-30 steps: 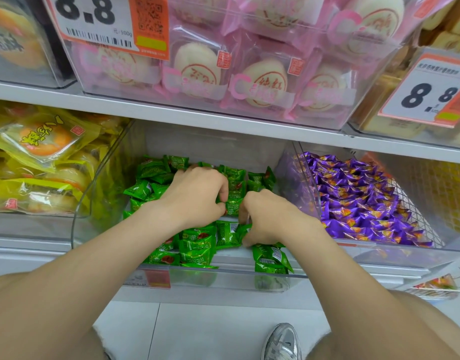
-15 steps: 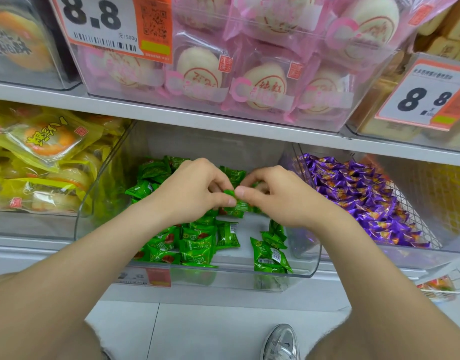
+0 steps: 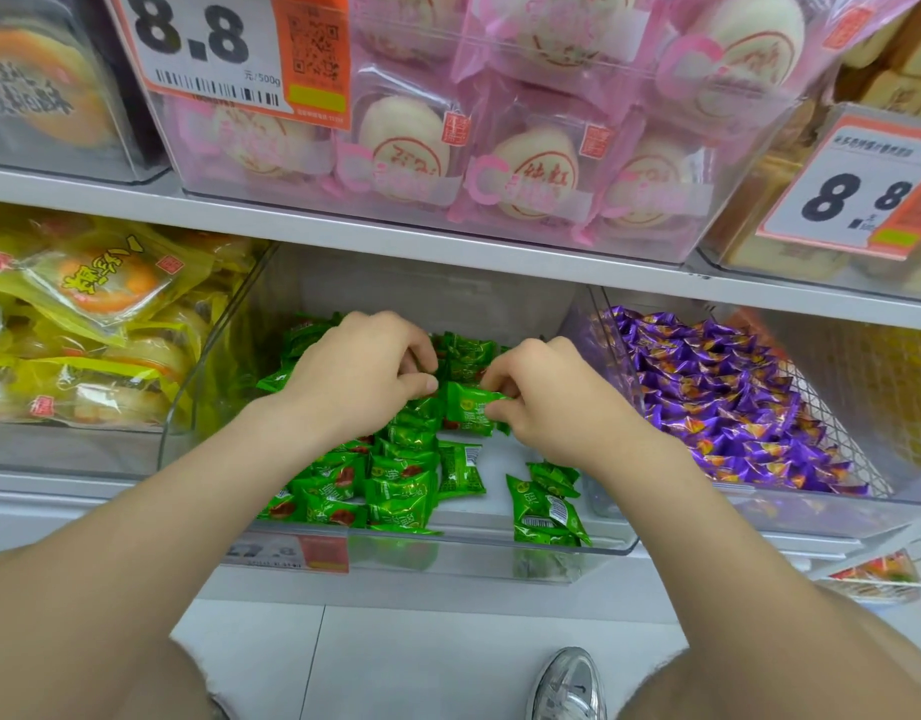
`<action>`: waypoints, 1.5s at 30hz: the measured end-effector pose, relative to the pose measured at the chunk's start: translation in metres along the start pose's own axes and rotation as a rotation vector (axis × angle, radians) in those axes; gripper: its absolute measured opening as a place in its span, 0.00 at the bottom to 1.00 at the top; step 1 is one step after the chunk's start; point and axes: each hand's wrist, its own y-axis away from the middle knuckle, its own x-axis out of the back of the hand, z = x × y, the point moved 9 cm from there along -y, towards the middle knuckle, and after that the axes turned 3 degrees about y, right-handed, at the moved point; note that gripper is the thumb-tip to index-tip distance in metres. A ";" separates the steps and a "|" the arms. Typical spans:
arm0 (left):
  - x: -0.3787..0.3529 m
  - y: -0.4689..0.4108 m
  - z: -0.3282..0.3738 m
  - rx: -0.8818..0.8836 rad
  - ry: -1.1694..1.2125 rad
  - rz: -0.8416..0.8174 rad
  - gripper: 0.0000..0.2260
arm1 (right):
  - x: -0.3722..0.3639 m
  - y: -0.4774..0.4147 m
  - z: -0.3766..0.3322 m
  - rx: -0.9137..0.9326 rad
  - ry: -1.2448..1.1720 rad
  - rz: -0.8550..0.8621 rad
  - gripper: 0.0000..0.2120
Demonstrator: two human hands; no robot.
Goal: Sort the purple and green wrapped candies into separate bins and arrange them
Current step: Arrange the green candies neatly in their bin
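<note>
A clear plastic bin (image 3: 500,550) on the lower shelf holds several green wrapped candies (image 3: 396,485), some stacked in neat rows at its front left. Both hands are inside it. My right hand (image 3: 551,402) pinches one green candy (image 3: 468,413) by its right end, above the pile. My left hand (image 3: 359,376) is curled beside that candy, thumb at its left edge; what its fingers hold is hidden. The neighbouring bin (image 3: 759,504) to the right is heaped with purple wrapped candies (image 3: 718,397).
A bin of yellow-wrapped pastries (image 3: 84,324) stands to the left. The shelf above (image 3: 448,246) carries pink-packed buns (image 3: 500,163) and price tags (image 3: 229,49). A wire basket (image 3: 832,407) sits at far right. Below are a tiled floor and my shoe (image 3: 567,688).
Both hands rose from the front rows toward the back of the green bin. My right hand now pinches a single green candy between the two hands.
</note>
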 end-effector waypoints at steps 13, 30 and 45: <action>-0.025 0.008 0.002 -0.046 -0.121 -0.165 0.06 | -0.045 -0.011 0.003 -0.110 0.068 -0.080 0.17; -0.029 0.009 0.015 -0.085 -0.148 -0.198 0.03 | -0.034 0.022 -0.029 -0.102 0.056 -0.198 0.20; -0.033 0.014 0.021 -0.145 -0.064 -0.343 0.16 | -0.007 0.022 -0.018 -0.064 -0.019 -0.162 0.08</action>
